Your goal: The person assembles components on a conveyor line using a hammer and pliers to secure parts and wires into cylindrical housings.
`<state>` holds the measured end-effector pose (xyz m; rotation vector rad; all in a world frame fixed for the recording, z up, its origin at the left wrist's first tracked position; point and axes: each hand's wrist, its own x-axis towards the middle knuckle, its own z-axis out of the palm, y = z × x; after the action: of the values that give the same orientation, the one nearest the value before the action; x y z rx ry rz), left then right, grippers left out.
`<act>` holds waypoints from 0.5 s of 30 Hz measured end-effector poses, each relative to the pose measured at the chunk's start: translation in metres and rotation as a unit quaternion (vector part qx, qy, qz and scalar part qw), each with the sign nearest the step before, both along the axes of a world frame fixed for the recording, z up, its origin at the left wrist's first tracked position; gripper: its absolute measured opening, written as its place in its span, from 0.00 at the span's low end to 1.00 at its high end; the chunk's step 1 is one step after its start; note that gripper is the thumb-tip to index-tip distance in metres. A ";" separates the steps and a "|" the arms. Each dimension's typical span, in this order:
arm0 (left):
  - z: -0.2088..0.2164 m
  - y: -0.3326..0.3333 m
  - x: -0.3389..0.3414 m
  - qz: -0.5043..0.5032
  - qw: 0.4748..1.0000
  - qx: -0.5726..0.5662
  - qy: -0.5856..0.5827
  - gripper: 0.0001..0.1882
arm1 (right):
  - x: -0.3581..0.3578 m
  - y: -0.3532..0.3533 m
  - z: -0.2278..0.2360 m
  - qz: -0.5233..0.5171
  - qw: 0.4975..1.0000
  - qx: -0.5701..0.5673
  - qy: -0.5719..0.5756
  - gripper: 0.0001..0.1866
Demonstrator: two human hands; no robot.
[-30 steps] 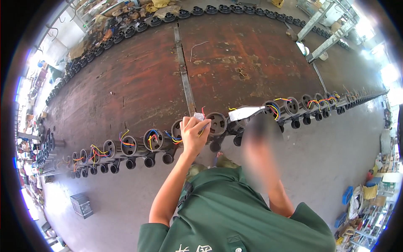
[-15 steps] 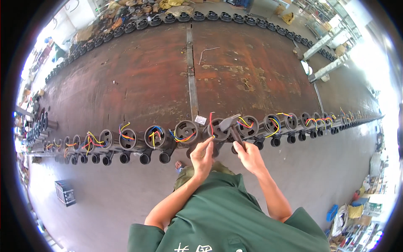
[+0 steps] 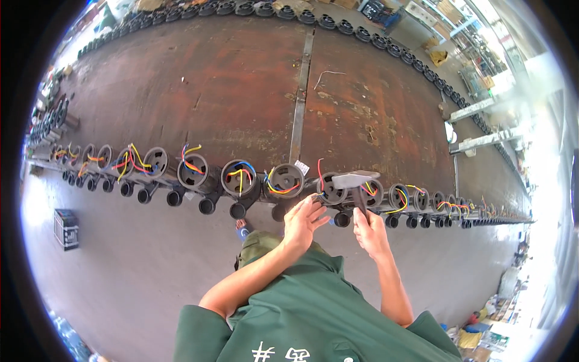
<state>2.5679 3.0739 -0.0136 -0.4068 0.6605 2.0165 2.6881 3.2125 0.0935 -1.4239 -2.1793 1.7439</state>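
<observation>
My right hand [image 3: 372, 234] grips the handle of a hammer [image 3: 354, 180], its grey metal head over the rims of two neighbouring round housings. Just left of it, my left hand [image 3: 304, 224] is open, fingers spread, with its fingertips at the near side of a dark round housing [image 3: 333, 192]. A red wire [image 3: 320, 170] stands up beside that housing. Another dark housing [image 3: 286, 181], with yellow and red wires curled at its rim, sits to the left. Whether my left fingertips touch the housing is hard to make out.
Along the table's near edge runs a long row of similar housings [image 3: 240, 178] with coloured wires and short side pipes. More dark round parts [image 3: 265, 9] line the far edge of the worn brown table [image 3: 241, 84]. A black crate [image 3: 66, 229] stands on the floor at left.
My view has shifted, so the table and row sit differently. The left hand's fingers have spread from a closer pinch near the red wire. The hammer head has turned to lie more level.
</observation>
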 end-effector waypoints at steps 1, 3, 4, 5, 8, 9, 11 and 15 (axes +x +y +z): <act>-0.004 0.000 0.000 0.001 1.000 0.008 -0.004 0.20 | -0.001 -0.006 0.002 -0.011 1.000 0.004 0.022 0.22; 0.000 0.002 0.001 0.001 1.000 0.008 -0.014 0.19 | 0.006 -0.016 -0.019 0.000 0.993 0.104 0.050 0.22; 0.001 0.002 0.000 0.001 1.000 0.004 -0.018 0.19 | 0.009 -0.015 -0.037 0.041 0.989 0.140 -0.001 0.23; 0.001 0.003 -0.001 -0.004 1.000 0.001 -0.020 0.19 | 0.011 -0.015 -0.052 0.074 0.980 0.177 -0.051 0.24; 0.004 0.003 -0.007 -0.007 1.000 0.001 -0.027 0.18 | 0.004 -0.004 -0.049 0.003 0.998 0.045 -0.051 0.24; 0.005 0.002 -0.007 -0.014 0.999 -0.004 -0.029 0.18 | -0.005 -0.005 -0.027 -0.037 0.996 -0.024 -0.079 0.24; 0.003 -0.002 -0.009 -0.022 0.999 0.001 -0.035 0.18 | -0.018 -0.009 0.001 -0.038 0.997 -0.054 -0.049 0.24; -0.001 0.000 -0.017 -0.027 0.999 0.010 -0.045 0.18 | -0.015 -0.019 0.003 -0.063 0.997 -0.005 0.044 0.24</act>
<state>2.5513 3.0742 -0.0147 -0.4602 0.5881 1.9405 2.6735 3.1937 0.0969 -1.4223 -1.9954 1.7415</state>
